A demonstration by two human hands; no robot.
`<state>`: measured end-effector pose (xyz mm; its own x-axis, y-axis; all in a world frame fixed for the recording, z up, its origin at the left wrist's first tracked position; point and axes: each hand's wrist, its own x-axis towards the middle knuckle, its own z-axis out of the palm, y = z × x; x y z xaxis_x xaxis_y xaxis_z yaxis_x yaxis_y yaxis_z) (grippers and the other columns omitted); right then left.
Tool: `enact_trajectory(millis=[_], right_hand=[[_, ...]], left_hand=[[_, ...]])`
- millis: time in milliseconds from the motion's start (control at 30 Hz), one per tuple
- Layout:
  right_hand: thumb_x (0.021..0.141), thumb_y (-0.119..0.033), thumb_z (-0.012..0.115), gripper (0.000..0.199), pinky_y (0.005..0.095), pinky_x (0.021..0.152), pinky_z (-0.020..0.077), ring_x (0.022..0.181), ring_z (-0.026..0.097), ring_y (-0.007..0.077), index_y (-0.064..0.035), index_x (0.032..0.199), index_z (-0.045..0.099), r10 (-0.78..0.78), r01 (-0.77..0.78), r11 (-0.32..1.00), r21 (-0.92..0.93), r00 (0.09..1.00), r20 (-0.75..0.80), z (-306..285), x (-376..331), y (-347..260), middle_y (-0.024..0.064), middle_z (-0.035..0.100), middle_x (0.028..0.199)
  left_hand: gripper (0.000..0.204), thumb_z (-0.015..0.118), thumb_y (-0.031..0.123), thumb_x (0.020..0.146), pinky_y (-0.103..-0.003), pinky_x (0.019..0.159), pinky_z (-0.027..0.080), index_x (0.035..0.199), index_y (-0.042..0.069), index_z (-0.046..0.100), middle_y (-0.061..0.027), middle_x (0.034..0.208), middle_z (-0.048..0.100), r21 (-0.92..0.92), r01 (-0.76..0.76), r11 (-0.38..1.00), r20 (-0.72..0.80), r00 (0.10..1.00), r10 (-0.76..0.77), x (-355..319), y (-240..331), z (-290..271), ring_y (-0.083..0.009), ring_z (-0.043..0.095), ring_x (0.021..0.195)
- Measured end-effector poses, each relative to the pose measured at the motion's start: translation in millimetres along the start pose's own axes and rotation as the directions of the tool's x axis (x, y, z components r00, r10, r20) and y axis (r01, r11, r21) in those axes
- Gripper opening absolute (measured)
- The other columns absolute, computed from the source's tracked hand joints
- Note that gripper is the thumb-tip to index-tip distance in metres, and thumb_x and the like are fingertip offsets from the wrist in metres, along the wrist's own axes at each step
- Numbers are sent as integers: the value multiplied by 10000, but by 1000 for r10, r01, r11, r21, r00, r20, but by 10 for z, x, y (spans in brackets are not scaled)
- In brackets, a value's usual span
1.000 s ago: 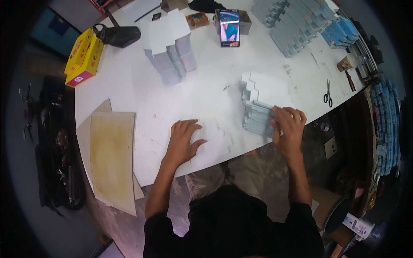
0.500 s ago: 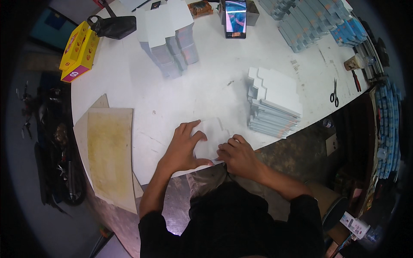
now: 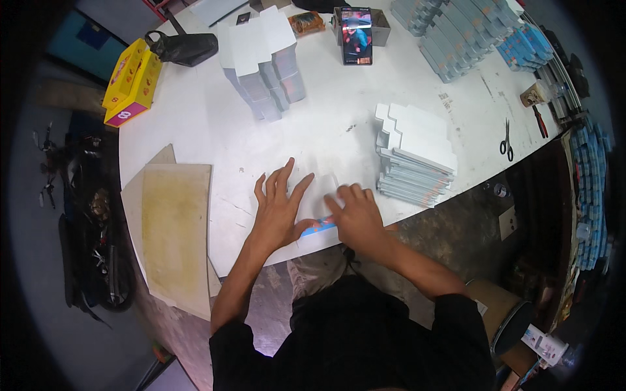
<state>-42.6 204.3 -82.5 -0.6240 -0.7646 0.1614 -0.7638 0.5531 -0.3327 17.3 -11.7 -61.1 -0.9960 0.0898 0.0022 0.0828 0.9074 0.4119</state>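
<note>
White flat carton blank (image 3: 319, 199) with a blue edge lies at the near edge of the round surface (image 3: 215, 130), right in front of the person. Left hand (image 3: 279, 212) lies flat on it, fingers (image 3: 287, 176) spread wide, gripping nothing. Right hand (image 3: 355, 218) presses on the blank just beside, fingers bent down against it; can't tell if they actually pinch a flap. Stack of the same blanks (image 3: 417, 159) sits near on the right, scissors (image 3: 507, 140) farther out. Brown boards (image 3: 176, 228) overhang the surface's left side.
</note>
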Motion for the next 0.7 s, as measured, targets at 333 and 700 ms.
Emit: enact_trajectory(millis=[333, 700], right_hand=[[724, 143, 662, 459, 420, 843, 506, 928, 673, 286, -27, 1133, 783, 21, 208, 882, 422, 879, -477, -836, -401, 213, 89, 750, 985], [827, -56, 800, 405, 545, 1033, 477, 1171, 632, 321, -68, 1227, 744, -28, 21, 1000, -20, 908, -418, -823, -628, 950, 90, 727, 1213]], left_hand=[[905, 709, 498, 949, -507, 1291, 258, 1610, -22, 375, -246, 1701, 320, -605, 41, 795, -298, 915, -274, -330, -6, 49, -401, 302, 1574], [469, 894, 170, 827, -521, 1165, 392, 1241, 91, 687, -165, 1447, 594, -197, -21, 980, -61, 998, 9, -150, 35, 282, -414, 511, 1369]])
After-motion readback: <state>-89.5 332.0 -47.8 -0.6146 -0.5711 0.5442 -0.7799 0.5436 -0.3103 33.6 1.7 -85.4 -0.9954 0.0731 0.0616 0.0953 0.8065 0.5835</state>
